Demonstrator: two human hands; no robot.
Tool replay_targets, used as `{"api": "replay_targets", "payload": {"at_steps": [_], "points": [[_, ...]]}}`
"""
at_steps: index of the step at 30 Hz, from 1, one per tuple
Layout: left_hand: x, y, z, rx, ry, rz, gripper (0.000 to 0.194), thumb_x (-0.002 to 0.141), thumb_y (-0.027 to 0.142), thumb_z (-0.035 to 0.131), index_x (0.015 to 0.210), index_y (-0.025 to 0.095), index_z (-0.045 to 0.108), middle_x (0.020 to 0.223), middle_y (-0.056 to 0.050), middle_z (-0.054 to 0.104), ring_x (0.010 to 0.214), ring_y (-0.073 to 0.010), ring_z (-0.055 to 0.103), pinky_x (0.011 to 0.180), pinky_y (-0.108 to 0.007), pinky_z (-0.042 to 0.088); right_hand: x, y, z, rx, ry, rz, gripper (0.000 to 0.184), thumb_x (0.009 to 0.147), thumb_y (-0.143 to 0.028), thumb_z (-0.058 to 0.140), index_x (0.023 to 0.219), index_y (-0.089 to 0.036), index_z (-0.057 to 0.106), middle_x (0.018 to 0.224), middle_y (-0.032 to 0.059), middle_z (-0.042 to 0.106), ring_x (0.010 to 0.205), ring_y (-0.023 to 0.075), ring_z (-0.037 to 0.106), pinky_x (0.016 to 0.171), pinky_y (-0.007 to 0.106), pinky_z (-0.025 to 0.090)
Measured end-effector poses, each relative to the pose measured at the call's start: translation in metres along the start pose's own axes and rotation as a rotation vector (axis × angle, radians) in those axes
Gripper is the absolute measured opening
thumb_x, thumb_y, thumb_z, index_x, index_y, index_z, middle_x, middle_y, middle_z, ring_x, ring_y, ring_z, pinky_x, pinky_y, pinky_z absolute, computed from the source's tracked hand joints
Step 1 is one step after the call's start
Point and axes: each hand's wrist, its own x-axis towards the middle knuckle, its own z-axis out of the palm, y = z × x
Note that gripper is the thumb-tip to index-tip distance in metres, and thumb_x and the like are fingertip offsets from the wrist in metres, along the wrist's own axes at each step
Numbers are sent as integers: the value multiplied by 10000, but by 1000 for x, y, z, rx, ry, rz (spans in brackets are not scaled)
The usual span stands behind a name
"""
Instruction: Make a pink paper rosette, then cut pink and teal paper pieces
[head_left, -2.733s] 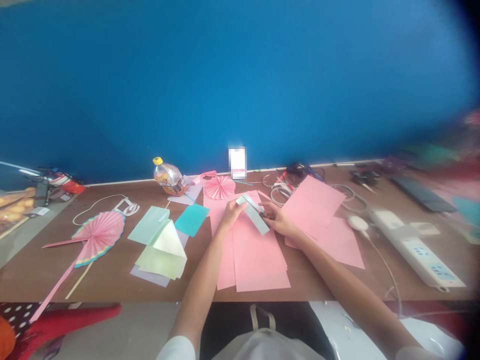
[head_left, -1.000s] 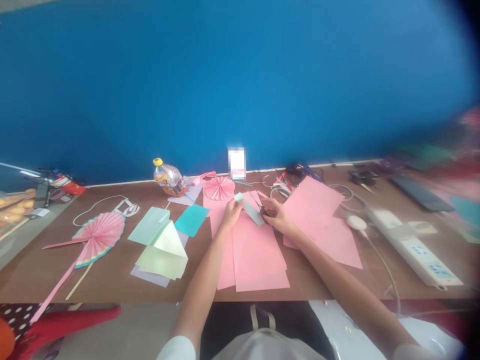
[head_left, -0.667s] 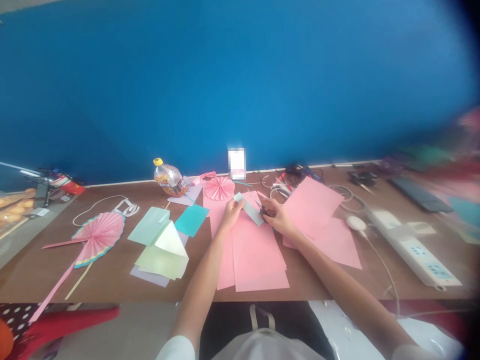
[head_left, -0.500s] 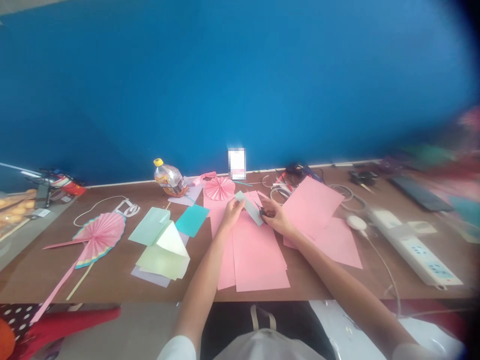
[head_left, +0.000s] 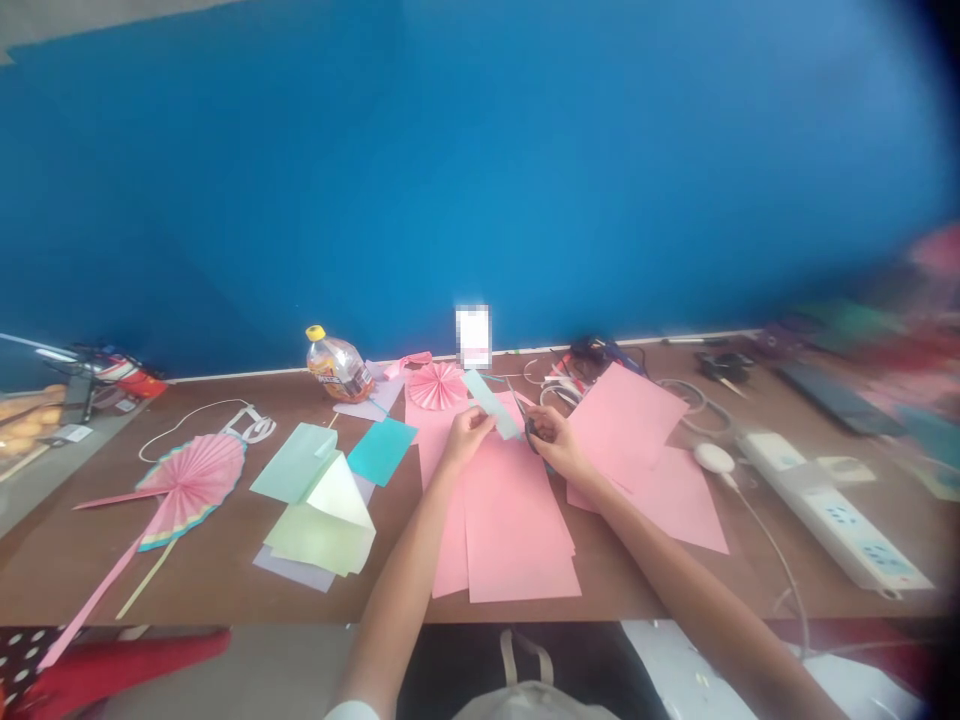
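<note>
My left hand (head_left: pixel 471 436) pinches the lower left edge of a pale blue-green paper strip (head_left: pixel 491 405), holding it over the pink sheets. In my right hand (head_left: pixel 555 440) is a pair of scissors (head_left: pixel 529 424), with fingers closed round the handles and blades pointing up and away. The blades are apart from each other, just right of the strip. Beneath both hands lie several pink paper sheets (head_left: pixel 517 530). A pleated pink paper rosette (head_left: pixel 436 386) rests beyond my left hand.
Left are green and teal papers (head_left: pixel 322 535), a pink folding fan (head_left: pixel 196 475) and a yellow-capped bottle (head_left: pixel 337 368). More pink paper (head_left: pixel 626 420) lies right, near a white power strip (head_left: pixel 832 510), cables and a dark phone-like slab (head_left: pixel 836 398). A blue wall (head_left: pixel 480 180) stands behind.
The strip has turned and shifted up, and my left hand now grips its lower edge. The scissors have drawn slightly to the right, away from the strip. The camera view has tilted slightly.
</note>
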Motion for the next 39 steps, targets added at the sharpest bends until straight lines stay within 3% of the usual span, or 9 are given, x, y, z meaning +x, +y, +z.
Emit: {"api": "replay_targets", "payload": {"at_steps": [7, 13, 19, 26, 33, 39], "points": [[2, 2, -4, -118, 212, -2, 309, 753, 464, 712, 792, 161, 658, 711, -28, 652, 682, -136, 600, 679, -258, 455, 4, 4, -22, -53, -147, 3, 322, 737, -239, 598, 1055, -186, 608, 744, -4, 590, 680, 149, 555, 603, 258, 433], [1, 3, -2, -130, 236, 2, 341, 740, 486, 718, 860, 173, 661, 785, -43, 680, 745, -152, 628, 703, -270, 477, 3, 0, -22, -66, -206, 39, 336, 721, -239, 595, 1048, -180, 641, 702, -15, 582, 637, 133, 538, 589, 252, 445], [-1, 5, -3, -109, 231, 19, 335, 721, 474, 733, 855, 169, 690, 806, -53, 695, 774, -166, 632, 710, -281, 477, 1, -2, -19, -62, -199, 37, 334, 711, -241, 595, 1036, -180, 647, 709, -11, 573, 631, 134, 518, 566, 250, 417], [7, -9, -7, -220, 388, -44, 397, 690, 470, 757, 929, 158, 702, 863, -52, 708, 769, -146, 637, 759, -284, 489, 3, -2, -25, -85, -119, 27, 338, 706, -219, 581, 1039, -187, 625, 720, -20, 568, 658, 139, 521, 619, 260, 425], [8, -11, -6, -225, 373, -54, 404, 686, 465, 762, 934, 151, 706, 858, -53, 702, 765, -144, 640, 754, -285, 497, 2, 8, -23, -37, -202, 51, 343, 752, -278, 612, 1079, -178, 643, 755, -11, 599, 651, 131, 534, 610, 257, 431], [6, -5, -6, -233, 355, -73, 397, 694, 467, 752, 922, 145, 702, 836, -54, 698, 717, -131, 628, 726, -274, 493, 1, 3, -24, -46, -254, 73, 333, 772, -295, 615, 1079, -170, 649, 674, -24, 562, 575, 120, 503, 537, 249, 405]]}}
